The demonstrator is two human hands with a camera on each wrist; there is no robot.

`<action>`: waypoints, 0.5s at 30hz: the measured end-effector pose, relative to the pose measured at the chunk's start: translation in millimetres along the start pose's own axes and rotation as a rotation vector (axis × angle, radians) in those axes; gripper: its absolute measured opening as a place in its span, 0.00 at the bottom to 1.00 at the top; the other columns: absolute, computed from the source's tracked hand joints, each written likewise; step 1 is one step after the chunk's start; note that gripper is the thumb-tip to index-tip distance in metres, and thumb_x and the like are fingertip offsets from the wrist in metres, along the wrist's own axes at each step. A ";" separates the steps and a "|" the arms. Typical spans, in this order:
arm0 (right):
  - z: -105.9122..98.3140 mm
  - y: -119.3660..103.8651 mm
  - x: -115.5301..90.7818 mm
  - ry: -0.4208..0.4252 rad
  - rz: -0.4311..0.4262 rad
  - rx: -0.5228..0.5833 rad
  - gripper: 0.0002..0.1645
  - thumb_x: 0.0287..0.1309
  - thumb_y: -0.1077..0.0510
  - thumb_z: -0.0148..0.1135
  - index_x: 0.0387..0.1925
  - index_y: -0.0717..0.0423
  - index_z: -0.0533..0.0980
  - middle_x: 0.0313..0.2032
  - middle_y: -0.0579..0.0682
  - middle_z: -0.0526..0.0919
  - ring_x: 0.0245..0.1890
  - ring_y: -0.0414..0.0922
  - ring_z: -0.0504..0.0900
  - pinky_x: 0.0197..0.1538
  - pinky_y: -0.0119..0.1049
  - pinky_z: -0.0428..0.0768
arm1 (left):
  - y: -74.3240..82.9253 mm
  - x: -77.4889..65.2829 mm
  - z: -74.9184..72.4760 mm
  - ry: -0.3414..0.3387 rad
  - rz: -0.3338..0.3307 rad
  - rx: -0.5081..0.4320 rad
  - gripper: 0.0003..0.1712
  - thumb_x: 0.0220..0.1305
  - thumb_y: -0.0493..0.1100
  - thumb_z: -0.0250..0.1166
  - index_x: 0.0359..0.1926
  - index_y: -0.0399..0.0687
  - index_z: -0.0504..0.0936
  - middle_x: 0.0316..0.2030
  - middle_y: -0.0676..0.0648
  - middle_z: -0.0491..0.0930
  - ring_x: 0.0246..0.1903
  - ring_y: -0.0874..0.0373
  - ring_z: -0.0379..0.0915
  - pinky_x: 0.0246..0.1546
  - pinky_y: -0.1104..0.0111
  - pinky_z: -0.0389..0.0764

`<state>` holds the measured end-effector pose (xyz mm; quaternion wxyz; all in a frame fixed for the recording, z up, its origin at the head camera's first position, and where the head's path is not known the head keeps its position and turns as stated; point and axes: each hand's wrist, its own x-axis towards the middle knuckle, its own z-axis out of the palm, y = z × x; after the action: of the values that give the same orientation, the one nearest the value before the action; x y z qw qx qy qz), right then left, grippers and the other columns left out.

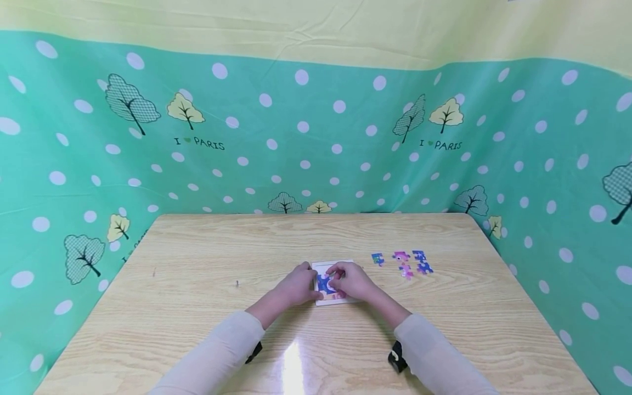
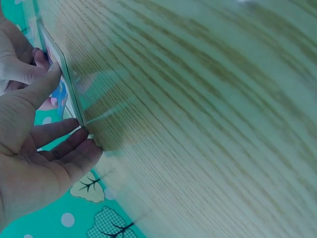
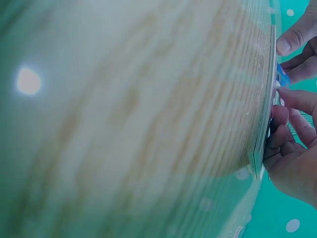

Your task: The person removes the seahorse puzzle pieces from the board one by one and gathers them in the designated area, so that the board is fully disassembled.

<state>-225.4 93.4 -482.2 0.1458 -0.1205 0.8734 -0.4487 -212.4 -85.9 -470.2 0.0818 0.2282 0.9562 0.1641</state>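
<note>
A small white-bordered puzzle tray (image 1: 326, 302) lies flat on the table, with blue and pink picture pieces inside. My left hand (image 1: 299, 284) holds the tray's left side, thumb by the near corner and fingers along the outer edge; the left wrist view shows these fingers (image 2: 74, 148) against the rim. Over the tray's right part, my right hand (image 1: 353, 281) pinches a blue puzzle piece (image 1: 323, 283) between thumb and fingers. In the right wrist view, a blue piece (image 3: 283, 75) stands up from the tray between both hands. The fingers hide part of the tray's picture.
Right of the tray lie loose puzzle pieces: a blue-green one (image 1: 377, 259), pink ones (image 1: 402, 258) and blue ones (image 1: 419, 256). A tiny dark speck (image 1: 237, 283) sits on the wooden table (image 1: 187, 329) at left. Green dotted cloth (image 1: 296, 142) surrounds the table's back and sides.
</note>
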 end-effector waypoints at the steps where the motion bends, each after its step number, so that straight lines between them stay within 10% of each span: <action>1: -0.1 -0.3 -0.3 0.000 0.001 -0.001 0.13 0.56 0.63 0.61 0.45 0.59 0.77 0.29 0.50 0.76 0.18 0.39 0.72 0.22 0.28 0.70 | 0.0 0.0 0.0 0.000 0.001 -0.001 0.30 0.50 0.52 0.71 0.47 0.32 0.79 0.43 0.40 0.73 0.42 0.50 0.72 0.49 0.60 0.76; 15: -0.5 0.9 0.7 0.013 -0.012 0.006 0.11 0.56 0.63 0.60 0.43 0.58 0.77 0.28 0.50 0.76 0.18 0.40 0.73 0.22 0.29 0.72 | 1.0 0.4 -0.3 0.001 0.001 -0.004 0.28 0.49 0.51 0.72 0.44 0.33 0.79 0.41 0.41 0.73 0.41 0.51 0.71 0.47 0.61 0.76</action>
<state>-226.3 94.1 -482.7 0.1378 -0.1226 0.8721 -0.4532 -212.4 -85.0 -469.6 0.0818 0.2282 0.9558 0.1663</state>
